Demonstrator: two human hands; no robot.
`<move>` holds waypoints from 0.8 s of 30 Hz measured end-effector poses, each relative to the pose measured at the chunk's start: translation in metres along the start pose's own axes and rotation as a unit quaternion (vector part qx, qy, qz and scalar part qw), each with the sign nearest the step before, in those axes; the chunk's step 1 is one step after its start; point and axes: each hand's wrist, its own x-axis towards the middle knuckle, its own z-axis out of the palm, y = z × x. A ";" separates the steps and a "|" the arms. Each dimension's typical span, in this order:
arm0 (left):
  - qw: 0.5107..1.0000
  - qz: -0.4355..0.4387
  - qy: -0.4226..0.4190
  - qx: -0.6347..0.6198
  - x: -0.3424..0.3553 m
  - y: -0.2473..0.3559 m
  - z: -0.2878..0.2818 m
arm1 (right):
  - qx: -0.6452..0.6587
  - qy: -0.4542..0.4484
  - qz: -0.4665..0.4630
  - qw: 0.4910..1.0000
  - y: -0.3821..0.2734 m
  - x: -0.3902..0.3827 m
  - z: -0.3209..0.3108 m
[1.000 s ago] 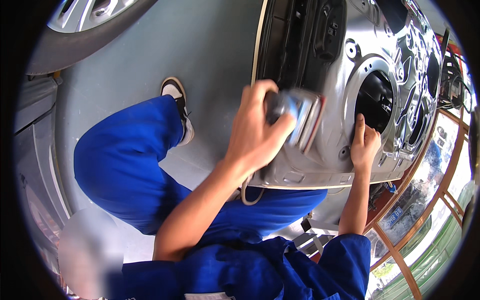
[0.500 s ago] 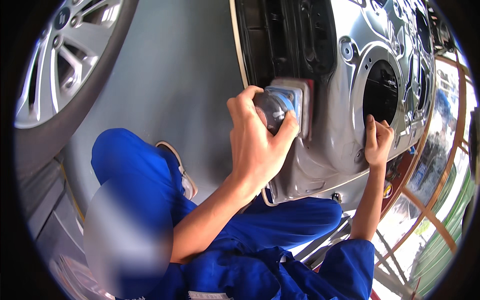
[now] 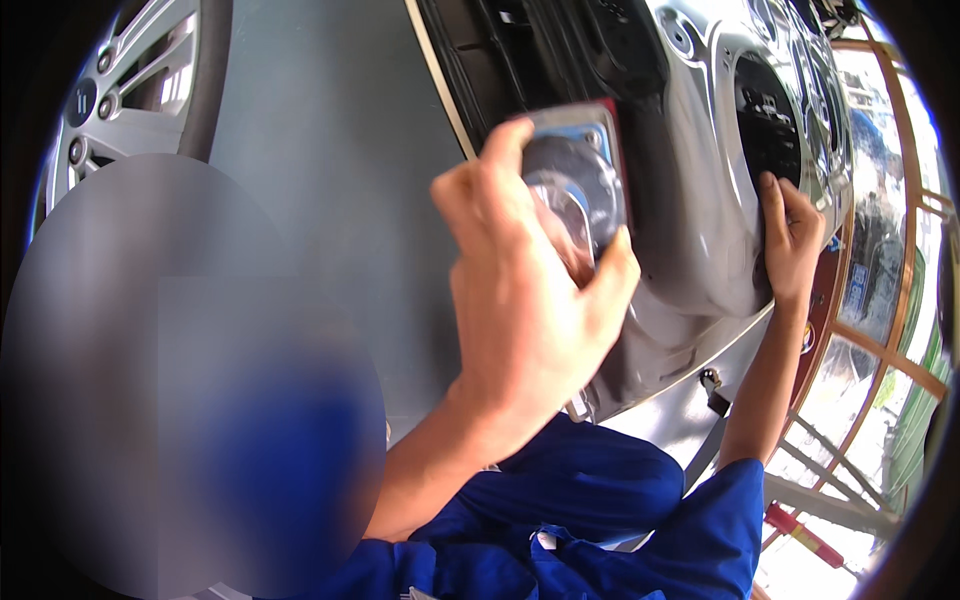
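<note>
The left hand (image 3: 530, 300) was wrapped around a small grey sanding tool with a flat square pad edged in red (image 3: 580, 180). The fingers were curled over its round top and the thumb sat on the other side, so the grip was tight. The pad looked to be pressed flat against the bare silver metal car door panel (image 3: 690, 230), probably so it could rub the metal evenly.

The right hand (image 3: 790, 240) was open, with its fingers spread and laid on the same panel, right at the edge of a big dark round hole (image 3: 765, 120) in the metal. It held nothing. It looked like it was there to steady the door, or the person, while the other hand pushed.

The panel stood on its edge and leaned across the view. Dark black parts (image 3: 560, 50) showed inside its upper opening, but what they were could not be told. Inside the round hole it was too dark to see much.

The person wore blue work clothes (image 3: 600, 500). A silver car wheel with spokes (image 3: 120, 90) stood on the grey floor (image 3: 320, 200) well apart on the left. Orange-brown window frames (image 3: 880, 350) were on the right.
</note>
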 end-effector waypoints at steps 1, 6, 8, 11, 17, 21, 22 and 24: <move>1.000 0.006 0.004 -0.031 0.000 -0.007 -0.001 | -0.003 0.081 -0.082 0.993 -0.021 -0.008 -0.001; 0.993 -0.006 -0.008 -0.115 -0.001 -0.022 -0.001 | 0.174 -0.079 -0.213 0.958 -0.110 -0.089 -0.012; 0.974 -0.062 -0.029 -0.217 -0.015 -0.020 -0.001 | 0.249 -0.158 -0.126 0.947 -0.130 -0.104 0.009; 0.920 -0.171 -0.040 -0.349 -0.034 -0.007 -0.006 | 0.285 -0.179 -0.049 0.940 -0.137 -0.107 0.022; 0.915 -0.160 -0.049 -0.367 -0.044 -0.015 -0.012 | 0.395 -0.103 0.081 0.909 -0.154 -0.108 0.033; 0.931 -0.136 -0.081 -0.329 -0.033 -0.013 -0.017 | 0.378 -0.038 0.135 0.915 -0.173 -0.106 0.034; 0.938 -0.131 -0.088 -0.310 -0.029 -0.013 -0.017 | 0.362 -0.011 0.148 0.920 -0.181 -0.107 0.035; 0.950 -0.117 -0.101 -0.270 -0.017 -0.017 -0.021 | 0.339 0.023 0.173 0.925 -0.192 -0.104 0.037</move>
